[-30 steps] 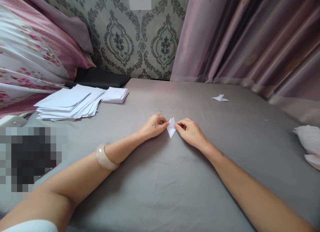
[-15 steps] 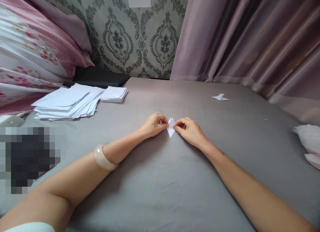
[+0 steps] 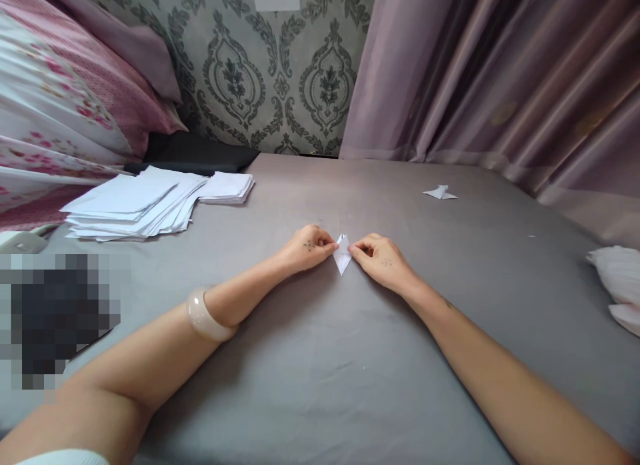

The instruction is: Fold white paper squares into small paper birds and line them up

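A small folded piece of white paper (image 3: 342,259), roughly kite-shaped with its point toward me, is at the middle of the grey sheet (image 3: 310,358). My left hand (image 3: 311,247) pinches its left edge between thumb and fingers. On the opposite edge my right hand (image 3: 380,257) has a matching pinch. Both hands are closed on the paper, and the fingertips cover its side corners. A pale bangle (image 3: 206,317) circles my left forearm.
A folded paper bird (image 3: 441,192) lies at the far right. Far left are a large stack of white paper (image 3: 133,205) and a smaller stack (image 3: 227,187), near a black cloth (image 3: 200,153). Curtains (image 3: 450,71) hang behind. White fabric (image 3: 617,278) lies at the right edge.
Very little differs. The upper part of the folded paper looks slightly wider between my fingertips, and my right hand has shifted a touch to the right.
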Tool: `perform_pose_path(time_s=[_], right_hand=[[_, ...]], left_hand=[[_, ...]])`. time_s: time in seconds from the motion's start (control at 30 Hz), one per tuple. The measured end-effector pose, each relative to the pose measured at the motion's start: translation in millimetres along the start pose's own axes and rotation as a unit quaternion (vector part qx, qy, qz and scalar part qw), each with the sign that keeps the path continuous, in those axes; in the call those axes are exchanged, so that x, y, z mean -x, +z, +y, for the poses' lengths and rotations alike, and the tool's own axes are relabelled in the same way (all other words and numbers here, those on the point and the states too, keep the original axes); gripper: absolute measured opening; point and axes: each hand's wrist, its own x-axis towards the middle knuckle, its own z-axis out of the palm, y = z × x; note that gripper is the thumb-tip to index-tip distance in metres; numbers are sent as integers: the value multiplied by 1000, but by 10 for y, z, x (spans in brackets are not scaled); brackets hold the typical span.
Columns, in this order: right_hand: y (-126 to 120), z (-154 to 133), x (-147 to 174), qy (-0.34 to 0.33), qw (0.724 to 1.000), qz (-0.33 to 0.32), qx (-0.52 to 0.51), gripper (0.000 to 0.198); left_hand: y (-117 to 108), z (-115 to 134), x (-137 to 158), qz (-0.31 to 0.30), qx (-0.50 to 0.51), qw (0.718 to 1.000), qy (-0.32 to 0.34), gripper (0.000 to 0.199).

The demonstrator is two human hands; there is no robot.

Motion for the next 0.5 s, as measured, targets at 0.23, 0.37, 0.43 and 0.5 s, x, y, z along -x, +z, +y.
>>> perform_pose_path(time_s=[0.23,0.37,0.43,0.5], right_hand=[[15,-55,-22,22,999,10,21,19],[8,-65,-32,23,999,7,25,18],[7,-70,-39,24,999,7,23,18],[9,-73,-47,25,999,10,21,18]], left_hand=[[-17,27,-38,-41,31,998,-37,29],[-11,-9,-68,-47,41,997,-36,27],[-1,-32,-84,-49,46,997,-35,26],[10,-45,-98,-51,46,997,-30,25]])
